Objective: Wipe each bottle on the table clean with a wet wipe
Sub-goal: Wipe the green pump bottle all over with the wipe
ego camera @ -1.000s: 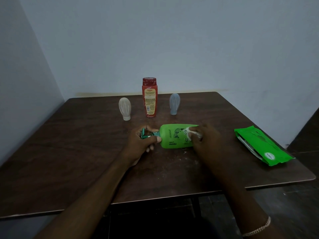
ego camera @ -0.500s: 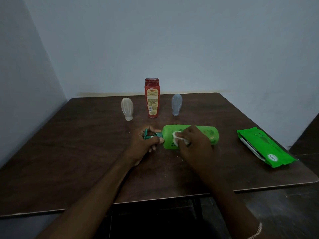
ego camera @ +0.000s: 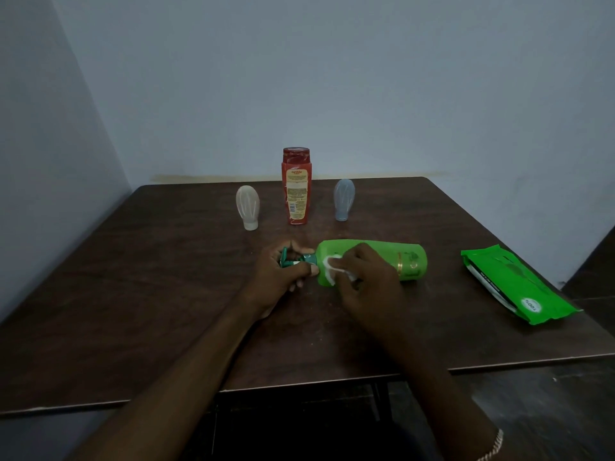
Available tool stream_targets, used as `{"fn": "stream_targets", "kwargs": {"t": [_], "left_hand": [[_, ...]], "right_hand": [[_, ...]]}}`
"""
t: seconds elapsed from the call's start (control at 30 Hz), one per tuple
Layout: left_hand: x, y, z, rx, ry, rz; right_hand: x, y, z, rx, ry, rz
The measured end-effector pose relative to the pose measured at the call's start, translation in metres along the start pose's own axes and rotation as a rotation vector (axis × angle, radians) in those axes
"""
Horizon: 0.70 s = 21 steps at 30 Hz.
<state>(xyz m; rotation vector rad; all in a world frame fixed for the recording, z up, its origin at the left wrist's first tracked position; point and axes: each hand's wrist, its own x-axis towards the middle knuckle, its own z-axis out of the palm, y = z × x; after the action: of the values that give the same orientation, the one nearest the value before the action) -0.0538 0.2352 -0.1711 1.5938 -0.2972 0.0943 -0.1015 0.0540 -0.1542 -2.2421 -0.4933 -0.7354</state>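
A green pump bottle [ego camera: 407,261] lies on its side mid-table, its dark green pump pointing left. My left hand [ego camera: 281,277] grips the pump and neck. My right hand [ego camera: 364,277] pinches a white wet wipe [ego camera: 332,266] and presses it on the bottle's shoulder, close to the neck. Behind them a red bottle [ego camera: 297,188] stands upright, with a whitish squeeze bottle [ego camera: 248,206] to its left and a grey-blue squeeze bottle [ego camera: 343,199] to its right, both standing on their caps.
A green pack of wet wipes [ego camera: 512,282] lies flat near the right edge of the dark wooden table [ego camera: 133,294]. Walls close off the back and the left side. The table's front edge runs just under my forearms.
My right hand has slid the wipe leftward along the green bottle, from its base end to the shoulder by the neck, uncovering the base end. The left hand has kept its hold on the pump.
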Motion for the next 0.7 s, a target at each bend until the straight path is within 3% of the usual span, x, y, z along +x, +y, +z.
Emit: {"fn": "stream_targets", "kwargs": {"t": [0.2,0.4,0.57,0.7], "left_hand": [[0.0,0.0,0.0,0.016,-0.004,0.001],[-0.003,0.003,-0.001,0.014,-0.046,0.025],[-0.004,0.005,0.0,0.002,-0.033,-0.007],[-0.002,0.003,-0.002,0.004,-0.049,-0.004]], "right_hand": [[0.01,0.005,-0.007,-0.025,0.126,0.106],[0.01,-0.022,0.006,-0.176,-0.109,-0.116],[0.023,-0.015,-0.003,-0.162,0.034,0.037],[0.021,-0.026,0.005,-0.238,-0.099,-0.075]]}}
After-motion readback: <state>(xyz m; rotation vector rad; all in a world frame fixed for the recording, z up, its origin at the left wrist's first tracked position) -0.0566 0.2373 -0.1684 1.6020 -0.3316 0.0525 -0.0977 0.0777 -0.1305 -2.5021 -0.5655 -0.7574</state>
